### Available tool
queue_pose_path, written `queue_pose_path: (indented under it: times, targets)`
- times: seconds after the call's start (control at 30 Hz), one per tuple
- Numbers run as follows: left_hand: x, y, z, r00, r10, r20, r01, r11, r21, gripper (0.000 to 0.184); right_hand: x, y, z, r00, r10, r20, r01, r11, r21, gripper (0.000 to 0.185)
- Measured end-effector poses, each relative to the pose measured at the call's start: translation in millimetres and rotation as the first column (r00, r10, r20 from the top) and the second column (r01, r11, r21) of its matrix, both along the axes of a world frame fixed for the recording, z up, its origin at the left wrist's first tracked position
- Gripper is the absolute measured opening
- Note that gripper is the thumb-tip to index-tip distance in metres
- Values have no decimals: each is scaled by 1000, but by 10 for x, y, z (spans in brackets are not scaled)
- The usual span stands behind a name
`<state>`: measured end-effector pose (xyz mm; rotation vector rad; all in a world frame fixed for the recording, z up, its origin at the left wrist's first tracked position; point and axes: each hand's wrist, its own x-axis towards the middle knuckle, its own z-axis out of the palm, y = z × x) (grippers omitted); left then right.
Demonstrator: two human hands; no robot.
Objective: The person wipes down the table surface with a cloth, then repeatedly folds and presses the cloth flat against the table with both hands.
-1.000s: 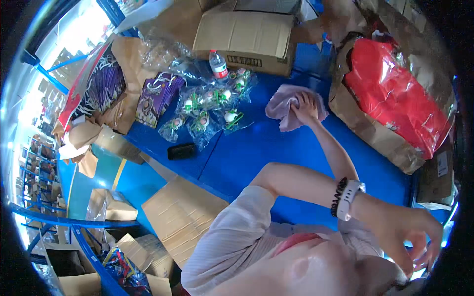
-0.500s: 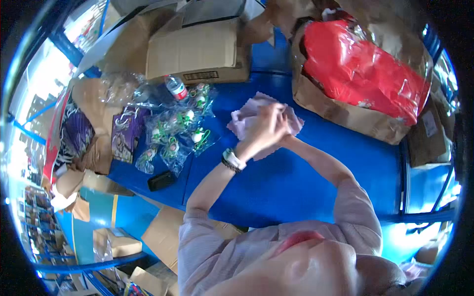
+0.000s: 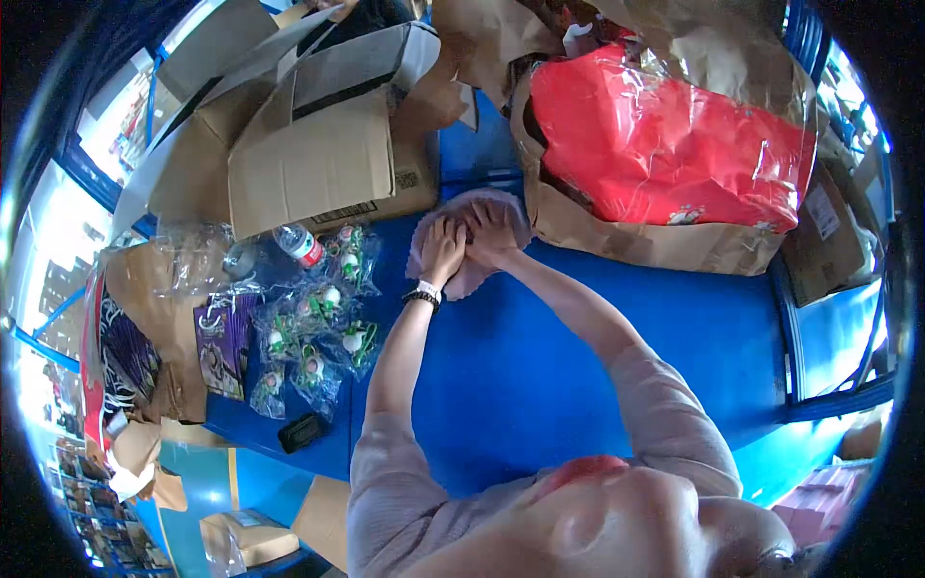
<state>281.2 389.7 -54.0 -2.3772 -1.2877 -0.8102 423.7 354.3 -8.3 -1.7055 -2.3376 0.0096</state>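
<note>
A pinkish-mauve cloth (image 3: 469, 280) lies on the blue table, between the cardboard box and the red package. On its left part rests my left hand (image 3: 444, 249), fingers stretched out flat, with a watch and a dark band at the wrist. My right hand (image 3: 492, 237) lies flat on the cloth close beside it, fingers spread. Both hands press on the cloth without gripping it. Left of the hands are several small bagged items (image 3: 313, 332) with green cords and a bottle (image 3: 301, 247) with a red label.
An open cardboard box (image 3: 313, 173) stands at the back left, and a red plastic-wrapped package (image 3: 665, 144) sits in brown paper at the back right. Purple bags (image 3: 222, 348) lie at the left. A black object (image 3: 303, 433) is near the front left table edge.
My left hand has come down from near the face onto the cloth beside my right hand. Both hands and the cloth have moved toward the box. The view has shifted.
</note>
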Motion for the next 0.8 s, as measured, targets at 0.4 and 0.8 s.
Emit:
queue_pose_path:
  times: [0.4, 0.8]
  targets:
    - [110, 63, 410, 996, 5, 93, 6, 992, -127, 32, 122, 746, -139, 981, 179, -73, -172, 981, 94, 55]
    - [51, -1472, 477, 980, 21, 200, 21, 979, -203, 51, 162, -710, -96, 936, 352, 10, -349, 923, 161, 59]
